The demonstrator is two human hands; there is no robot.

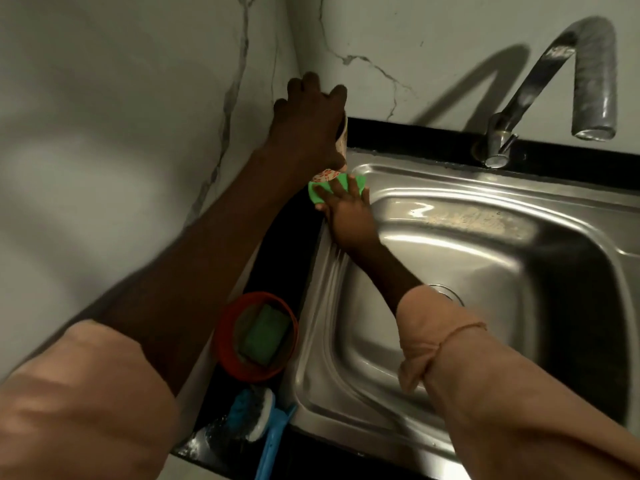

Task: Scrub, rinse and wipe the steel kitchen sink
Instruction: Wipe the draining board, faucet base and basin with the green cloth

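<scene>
The steel sink [519,209] fills the right half of the view, its basin dull and shiny in patches. At its far left corner my right hand [346,209] presses a green cloth [349,183] flat against the rim with straight fingers. Just above it my left hand [311,126] grips a patterned cup [325,174] and holds it tilted, lifted off the corner near the wall. The steel tap [554,84] arches over the back rim, and no water runs from it.
A red bowl [225,337] holding a green sponge [265,336] stands on the dark counter left of the sink. A blue and white brush [263,420] lies in front of it. Marbled wall panels close off the left and back.
</scene>
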